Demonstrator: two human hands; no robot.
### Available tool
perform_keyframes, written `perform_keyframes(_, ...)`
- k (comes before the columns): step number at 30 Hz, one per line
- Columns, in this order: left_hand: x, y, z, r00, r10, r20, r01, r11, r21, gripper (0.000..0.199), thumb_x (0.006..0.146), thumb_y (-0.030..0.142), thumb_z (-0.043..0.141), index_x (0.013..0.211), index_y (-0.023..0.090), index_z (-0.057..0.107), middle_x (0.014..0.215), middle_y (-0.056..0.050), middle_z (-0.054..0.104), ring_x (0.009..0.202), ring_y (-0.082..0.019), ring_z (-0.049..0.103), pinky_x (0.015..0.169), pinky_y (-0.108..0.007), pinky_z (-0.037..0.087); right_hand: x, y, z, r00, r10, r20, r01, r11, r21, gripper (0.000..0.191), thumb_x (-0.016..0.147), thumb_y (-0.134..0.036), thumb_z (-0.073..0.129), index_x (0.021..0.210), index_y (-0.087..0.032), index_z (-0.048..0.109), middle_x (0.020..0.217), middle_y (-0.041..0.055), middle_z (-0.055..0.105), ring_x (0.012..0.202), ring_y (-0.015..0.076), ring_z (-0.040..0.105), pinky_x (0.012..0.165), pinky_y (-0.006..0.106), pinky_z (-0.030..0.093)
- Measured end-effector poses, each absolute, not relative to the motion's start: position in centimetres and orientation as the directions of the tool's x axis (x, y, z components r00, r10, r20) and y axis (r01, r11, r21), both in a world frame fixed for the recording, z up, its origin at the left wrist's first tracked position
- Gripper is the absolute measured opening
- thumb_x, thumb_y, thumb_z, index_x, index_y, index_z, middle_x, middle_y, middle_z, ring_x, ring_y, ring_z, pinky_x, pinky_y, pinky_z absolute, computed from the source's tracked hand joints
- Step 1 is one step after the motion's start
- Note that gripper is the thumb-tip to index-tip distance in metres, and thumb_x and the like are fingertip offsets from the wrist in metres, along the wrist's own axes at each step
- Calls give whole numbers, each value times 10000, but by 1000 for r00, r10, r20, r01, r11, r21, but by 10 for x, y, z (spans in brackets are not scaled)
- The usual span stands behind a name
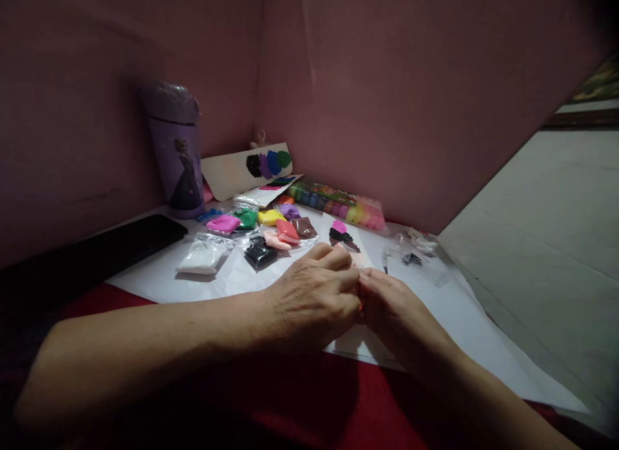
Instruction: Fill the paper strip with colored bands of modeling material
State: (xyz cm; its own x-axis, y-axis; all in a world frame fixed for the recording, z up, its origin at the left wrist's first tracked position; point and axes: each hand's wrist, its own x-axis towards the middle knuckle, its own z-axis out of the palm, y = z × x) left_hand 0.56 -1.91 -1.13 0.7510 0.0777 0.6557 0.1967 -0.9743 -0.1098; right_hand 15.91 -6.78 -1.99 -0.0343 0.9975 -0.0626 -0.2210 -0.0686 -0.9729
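Note:
My left hand (314, 298) is closed, its knuckles up, over the front part of a narrow white card. My right hand (389, 302) meets it from the right, fingers pinched together. What the two hold between them is mostly hidden; a bit of orange and some clear plastic show at the fingers. Just beyond the hands, the white card (360, 244) bears pink, black and brown dabs. Small clear bags of coloured clay lie to the left of it, among them a black one (260, 253), a red one (287, 231) and a white one (200, 258).
At the back left stands a purple tumbler (176, 156), with a dark phone-like object (145, 234) before it. A painted card (227, 176) leans by the wall. Behind the bags lies a clear box of colours (338, 205). Opened plastic with black bits (413, 259) lies right.

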Motion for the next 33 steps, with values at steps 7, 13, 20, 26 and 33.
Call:
perform_keyframes(7,4,-16,-4,547,238,803,157,-971,181,145,829,172,537,736,164,648,794,-59,620,798,-171,505,758,-335,405,156,-74,-11,-19,1000,-17,-35,-18,-999,277,847,-435,535,756,-179,481,608,-22,509,506,101,476,479,228,403)
perform_keyframes(13,2,-11,1,407,442,799,91,-890,446,71,778,117,584,713,147,581,770,-42,593,800,-162,523,785,-337,417,157,-75,-12,1,999,33,31,33,-999,265,868,-425,521,764,-188,466,607,-41,508,486,82,437,459,209,372)
perform_keyframes(20,4,-10,0,392,803,449,54,-507,860,310,745,318,660,974,140,549,952,-70,603,843,-165,558,719,-303,445,158,-74,-11,71,988,137,85,130,-988,255,843,-420,561,788,-178,504,583,-36,502,494,84,419,452,207,382)
perform_keyframes(26,6,-7,-1,590,787,180,-101,-150,984,207,746,272,645,844,92,612,745,-28,614,620,-88,538,574,-217,401,162,-72,-12,24,999,23,-80,25,-997,325,818,-494,577,840,-170,566,610,-26,517,475,80,450,428,203,374)
perform_keyframes(33,4,-2,2,437,867,239,-141,-197,970,206,703,275,679,773,99,596,678,13,564,585,-73,485,546,-208,357,164,-67,-11,-57,981,-183,-287,-191,-939,342,685,-408,755,824,-127,617,615,-40,465,486,38,409,397,141,328)
